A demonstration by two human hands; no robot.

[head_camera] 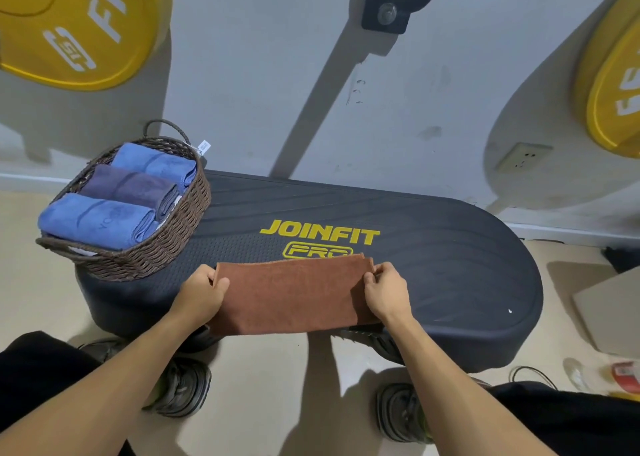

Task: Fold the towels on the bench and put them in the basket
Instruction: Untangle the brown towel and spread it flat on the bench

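Surroundings: two yellow round weight plates (69,22) leaned on the grey wall (259,57), one at each side; a white wall socket (523,157) sat low at right. A flat piece of brown cardboard (609,313) lay on the floor right of the black oval tabletop (450,265), which carried yellow lettering. Grey trainers (183,386) stood below its near edge.

Basket: dark brown woven wicker basket (166,244), on the tabletop's left end, held three rolled towels side by side, blue (97,221), purple-grey (128,187), blue (156,164).

Task item: rust-brown rectangular terry towel (294,296), folded flat, lay at the tabletop's near edge, covering part of the lettering.

Grip: left hand (202,294) pinched the towel's left end; right hand (386,291) pinched its far right corner.
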